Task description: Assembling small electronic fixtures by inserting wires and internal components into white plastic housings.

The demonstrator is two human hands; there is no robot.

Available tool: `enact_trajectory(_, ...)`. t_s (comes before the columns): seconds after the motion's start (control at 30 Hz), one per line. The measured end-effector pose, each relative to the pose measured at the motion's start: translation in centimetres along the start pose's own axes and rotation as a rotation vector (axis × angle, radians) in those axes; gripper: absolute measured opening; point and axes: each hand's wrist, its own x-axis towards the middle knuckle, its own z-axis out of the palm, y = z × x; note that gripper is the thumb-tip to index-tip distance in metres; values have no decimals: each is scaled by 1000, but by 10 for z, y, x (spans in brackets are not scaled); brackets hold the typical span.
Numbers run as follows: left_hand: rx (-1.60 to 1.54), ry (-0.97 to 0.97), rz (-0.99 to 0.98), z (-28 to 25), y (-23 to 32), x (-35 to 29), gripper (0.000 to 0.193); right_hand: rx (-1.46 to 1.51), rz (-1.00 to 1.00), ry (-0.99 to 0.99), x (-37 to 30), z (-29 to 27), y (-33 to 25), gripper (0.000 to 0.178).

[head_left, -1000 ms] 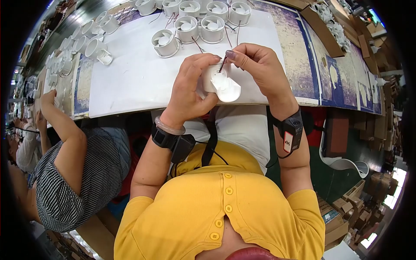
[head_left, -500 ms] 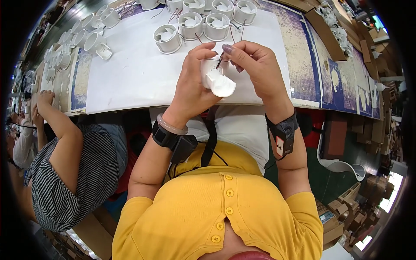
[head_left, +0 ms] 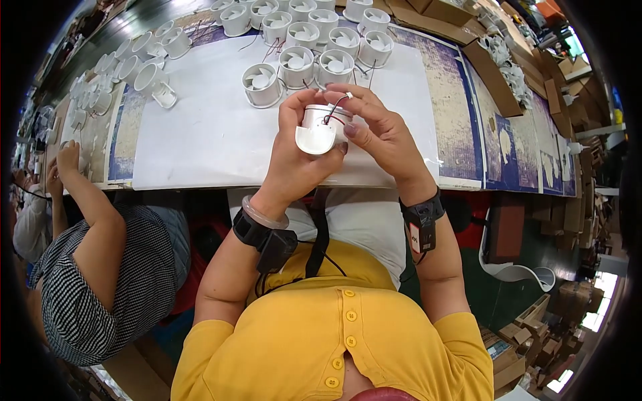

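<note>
A white round fan housing [head_left: 315, 138] with a rounded tab facing me is held above the table's front part. My left hand [head_left: 297, 144] wraps its left side, thumb beneath it. My right hand [head_left: 381, 130] closes round the right side, its thumb by a red wire. Dark and red wires [head_left: 328, 119] come out of a small hole in the housing wall. A small white connector [head_left: 348, 96] at the wire end lies against my right fingers. The inside of the housing is hidden. Just beyond my hands stands a finished-looking white fan [head_left: 262, 85].
More white fans [head_left: 303, 33] with loose wires crowd the far side of the white sheet [head_left: 194, 127]. Empty-looking white housings [head_left: 152, 80] stand at left, near a co-worker's hand [head_left: 68, 157]. A cardboard box [head_left: 493, 79] of white parts sits at the far right.
The housing has turned, so its tab now points left and toward me. My right hand has come down from pulling the wire upward and now lies against the housing's side.
</note>
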Motion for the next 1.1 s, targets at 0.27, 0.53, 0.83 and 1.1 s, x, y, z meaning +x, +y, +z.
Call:
enact_trajectory(0.27,-131,-24,-90,-2,9,1,66,80,-46,-17,-6,4,-1,37)
enact_trajectory(0.53,339,-72,91,-1,-4,-2,69,-61,-49,171,4,13,-2,12)
enact_trajectory(0.83,387,-80,92,-4,-7,-2,75,-106,-69,211,9,14,3,9)
enact_trajectory(1.1,-42,-84,-134,-2,5,-1,83,2,-159,109,12,11,-3,19)
